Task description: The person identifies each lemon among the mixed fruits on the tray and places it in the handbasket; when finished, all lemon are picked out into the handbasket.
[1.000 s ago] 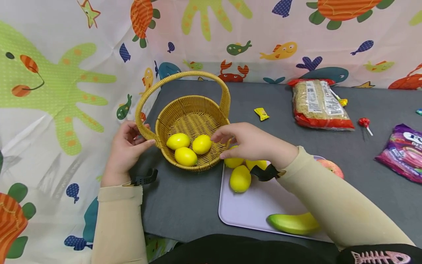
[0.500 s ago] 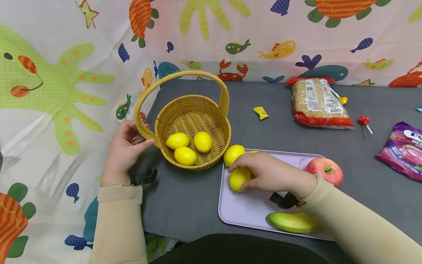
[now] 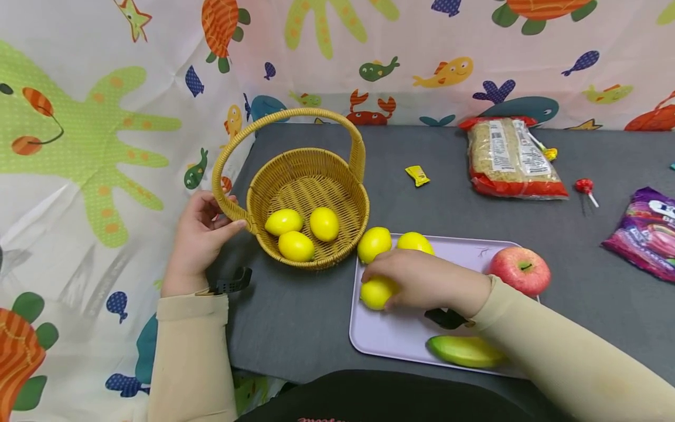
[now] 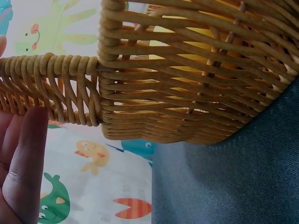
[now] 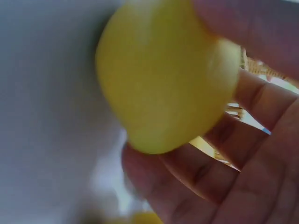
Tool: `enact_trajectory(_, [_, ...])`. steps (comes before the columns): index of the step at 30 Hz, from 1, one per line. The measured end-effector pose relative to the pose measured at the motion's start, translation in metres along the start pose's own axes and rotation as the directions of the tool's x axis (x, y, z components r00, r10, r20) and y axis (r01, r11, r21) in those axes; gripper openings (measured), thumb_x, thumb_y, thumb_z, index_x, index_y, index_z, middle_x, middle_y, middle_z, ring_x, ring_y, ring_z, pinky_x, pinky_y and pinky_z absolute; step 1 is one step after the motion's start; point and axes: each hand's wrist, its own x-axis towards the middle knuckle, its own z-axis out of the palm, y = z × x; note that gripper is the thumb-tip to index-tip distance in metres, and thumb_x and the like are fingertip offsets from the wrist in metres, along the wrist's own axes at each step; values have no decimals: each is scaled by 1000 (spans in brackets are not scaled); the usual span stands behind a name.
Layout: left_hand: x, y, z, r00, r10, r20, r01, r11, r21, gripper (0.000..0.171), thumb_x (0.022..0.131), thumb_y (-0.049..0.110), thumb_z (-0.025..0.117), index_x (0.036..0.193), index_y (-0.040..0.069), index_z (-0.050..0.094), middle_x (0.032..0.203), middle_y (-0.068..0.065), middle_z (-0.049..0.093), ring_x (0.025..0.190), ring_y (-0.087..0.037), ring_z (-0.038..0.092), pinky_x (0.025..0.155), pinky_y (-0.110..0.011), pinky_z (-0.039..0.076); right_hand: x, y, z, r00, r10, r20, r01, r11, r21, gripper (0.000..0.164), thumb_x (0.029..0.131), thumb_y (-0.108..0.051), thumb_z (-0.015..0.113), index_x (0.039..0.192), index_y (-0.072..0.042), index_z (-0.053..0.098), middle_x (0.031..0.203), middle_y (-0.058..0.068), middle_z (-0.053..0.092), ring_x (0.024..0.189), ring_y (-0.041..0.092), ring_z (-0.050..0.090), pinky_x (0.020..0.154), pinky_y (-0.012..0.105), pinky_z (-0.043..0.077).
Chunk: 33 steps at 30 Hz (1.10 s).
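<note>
My left hand (image 3: 203,237) holds the base of the handle of a round wicker basket (image 3: 337,170) at its left side; the left wrist view shows the woven wall (image 4: 154,88) close up. Three lemons (image 3: 296,247) lie inside the basket. Over the left part of a lilac tray (image 3: 390,340), my right hand (image 3: 427,278) has its fingers curled round a lemon (image 3: 377,293), which fills much of the right wrist view (image 5: 163,79). Two more lemons (image 3: 375,244) sit just beyond that hand, at the tray's back left.
An apple (image 3: 520,270) and a green-yellow banana (image 3: 466,351) lie on the tray's right part. Behind are a wrapped yellow candy (image 3: 418,175), a red-ended bag of grain (image 3: 511,157), a red lollipop (image 3: 585,186) and a purple packet (image 3: 643,234). A patterned curtain borders the left and back.
My right hand has drawn back from over the basket to the tray and taken hold of the front lemon. A lemon in the basket shifted slightly. My left hand stays at the handle.
</note>
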Motion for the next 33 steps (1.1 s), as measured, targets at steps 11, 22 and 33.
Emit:
enact_trajectory(11, [1, 1, 0, 1000, 19, 0, -19, 1000, -13, 47, 78, -17, 77, 115, 0, 55, 114, -11, 63, 103, -18, 64, 86, -20, 57, 4, -2, -18, 1000, -24, 15, 23, 997, 77, 55, 78, -30, 88, 128, -27, 64, 124, -12, 63, 107, 13, 57, 98, 40, 48])
enact_trajectory(22, [1, -4, 2, 1000, 16, 1, -16, 1000, -9, 45, 79, -13, 78, 115, 2, 56, 113, -11, 62, 108, -19, 63, 86, -20, 57, 51, -8, -49, 974, -52, -221, 91, 981, 169, 56, 81, -27, 87, 132, -21, 63, 132, -6, 61, 117, 16, 55, 101, 38, 47])
enact_trajectory(33, [1, -1, 1, 1000, 7, -5, -7, 1000, 18, 46, 79, -12, 79, 116, 1, 55, 112, -10, 62, 108, -17, 64, 86, -19, 57, 91, 0, -36, 991, -4, -137, 22, 991, 129, 52, 87, -36, 81, 134, -23, 62, 134, -7, 60, 119, 14, 54, 103, 36, 45])
